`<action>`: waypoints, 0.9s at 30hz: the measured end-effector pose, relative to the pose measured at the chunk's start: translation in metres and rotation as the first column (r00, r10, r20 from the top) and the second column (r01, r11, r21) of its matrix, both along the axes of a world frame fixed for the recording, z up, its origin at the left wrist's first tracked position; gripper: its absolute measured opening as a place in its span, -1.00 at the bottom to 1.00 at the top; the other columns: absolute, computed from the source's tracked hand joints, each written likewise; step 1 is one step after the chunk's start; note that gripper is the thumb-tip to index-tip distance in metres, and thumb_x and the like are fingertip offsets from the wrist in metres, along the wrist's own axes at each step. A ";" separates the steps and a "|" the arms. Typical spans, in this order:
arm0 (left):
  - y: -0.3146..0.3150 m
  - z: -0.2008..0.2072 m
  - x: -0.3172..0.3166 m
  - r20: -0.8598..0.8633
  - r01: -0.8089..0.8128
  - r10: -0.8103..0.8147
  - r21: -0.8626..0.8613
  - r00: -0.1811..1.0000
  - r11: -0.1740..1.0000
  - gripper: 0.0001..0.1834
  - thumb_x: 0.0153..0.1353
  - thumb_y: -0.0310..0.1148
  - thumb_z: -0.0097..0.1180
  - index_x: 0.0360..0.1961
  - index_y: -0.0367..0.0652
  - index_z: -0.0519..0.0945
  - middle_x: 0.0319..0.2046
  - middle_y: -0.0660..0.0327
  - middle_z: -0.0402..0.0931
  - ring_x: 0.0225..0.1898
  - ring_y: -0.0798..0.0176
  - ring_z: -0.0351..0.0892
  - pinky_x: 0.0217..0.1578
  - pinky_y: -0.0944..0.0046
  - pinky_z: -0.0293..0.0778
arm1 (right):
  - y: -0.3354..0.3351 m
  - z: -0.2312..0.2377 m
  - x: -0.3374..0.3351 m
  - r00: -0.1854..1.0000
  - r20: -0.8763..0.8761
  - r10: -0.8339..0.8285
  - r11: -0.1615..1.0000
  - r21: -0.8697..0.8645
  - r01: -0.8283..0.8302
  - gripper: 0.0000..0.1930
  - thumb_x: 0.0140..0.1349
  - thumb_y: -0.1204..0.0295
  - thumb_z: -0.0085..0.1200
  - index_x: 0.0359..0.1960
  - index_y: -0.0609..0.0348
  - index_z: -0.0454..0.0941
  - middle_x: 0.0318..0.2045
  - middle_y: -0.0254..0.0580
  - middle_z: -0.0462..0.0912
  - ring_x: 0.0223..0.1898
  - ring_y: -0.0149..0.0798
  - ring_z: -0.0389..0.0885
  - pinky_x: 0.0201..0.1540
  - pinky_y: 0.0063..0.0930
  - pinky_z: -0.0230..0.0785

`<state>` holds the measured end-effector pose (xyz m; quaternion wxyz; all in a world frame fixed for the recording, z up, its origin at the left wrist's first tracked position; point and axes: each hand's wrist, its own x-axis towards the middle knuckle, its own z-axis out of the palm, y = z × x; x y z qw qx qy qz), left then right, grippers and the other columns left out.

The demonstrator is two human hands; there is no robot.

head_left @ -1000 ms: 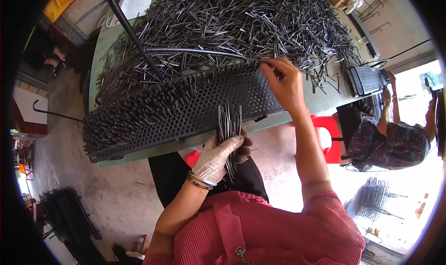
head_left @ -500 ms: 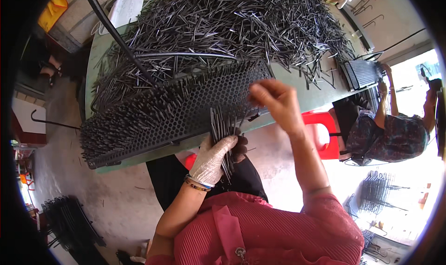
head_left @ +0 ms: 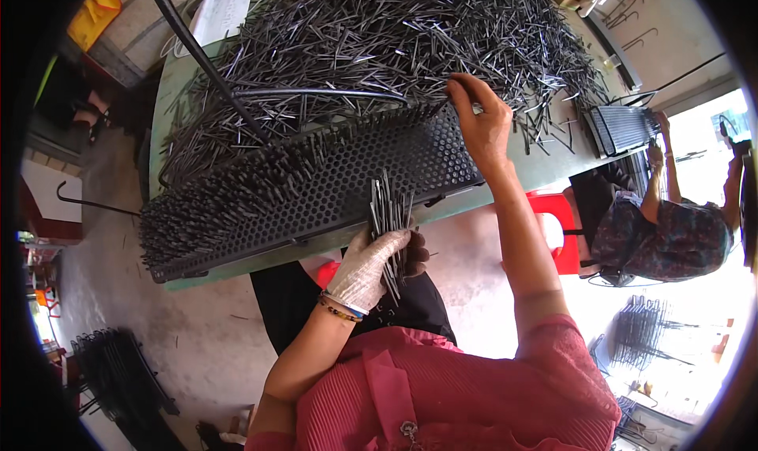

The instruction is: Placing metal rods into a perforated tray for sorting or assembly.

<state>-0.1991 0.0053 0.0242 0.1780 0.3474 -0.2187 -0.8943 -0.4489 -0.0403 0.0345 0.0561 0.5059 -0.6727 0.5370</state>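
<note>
My left hand [head_left: 365, 265], in a pale knitted glove with dark fingertips, is closed round a bundle of thin black rods [head_left: 385, 208] in front of the rack. The long black perforated rack [head_left: 371, 160] lies slantwise along the table's near edge. Rods stand upright, packed densely, in its left part and in a strip along its far edge; the holes toward the right and near side are bare. My bare right hand [head_left: 483, 119] is over the rack's far right corner, thumb and fingers pinched together. Whatever is between those fingertips is too small to make out.
A big heap of loose black rods [head_left: 379, 40] covers the green table [head_left: 545, 163] behind the rack. A bent black bar [head_left: 201, 60] rises over the rack's left half. To the right, another person [head_left: 659, 222] works at a second rack [head_left: 624, 129] beside a red chair [head_left: 553, 226].
My right hand has moved away from near the bundle, up to the rack's far right corner. The left hand has shifted slightly right and still grips the rods.
</note>
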 end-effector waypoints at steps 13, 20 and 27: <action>-0.002 -0.007 0.011 0.019 0.115 -0.114 -0.183 0.993 0.976 -0.78 0.31 -0.30 0.08 -0.15 -0.20 0.44 -0.34 0.17 0.57 -0.49 0.42 0.57 -0.51 0.42 0.53 | 0.000 -0.011 0.010 0.908 -0.417 0.021 0.998 0.059 0.005 -0.87 0.09 0.41 0.25 -0.36 0.19 0.67 -0.29 -0.19 0.60 -0.25 -0.11 0.56 -0.13 -0.26 0.36; -0.007 0.006 0.012 -0.045 0.133 -0.151 -0.278 0.987 0.951 -0.71 0.28 -0.31 0.12 -0.08 -0.21 0.38 -0.33 0.17 0.56 -0.48 0.43 0.55 -0.49 0.44 0.51 | 0.038 0.026 0.055 0.727 0.517 0.451 0.740 0.239 -0.629 -0.65 0.24 0.22 0.20 -0.28 0.37 0.64 -0.38 -0.29 0.61 -0.34 -0.49 0.52 -0.33 -0.50 0.38; -0.002 0.014 0.010 0.018 0.130 -0.131 -0.309 0.991 0.942 -0.78 0.25 -0.29 0.13 -0.20 -0.20 0.45 -0.36 0.21 0.57 -0.50 0.45 0.53 -0.55 0.45 0.46 | 0.050 0.026 0.061 0.576 0.764 0.291 0.602 0.321 -0.731 -0.77 0.26 0.37 0.17 -0.31 0.36 0.65 -0.39 -0.36 0.59 -0.31 -0.54 0.45 -0.24 -0.60 0.30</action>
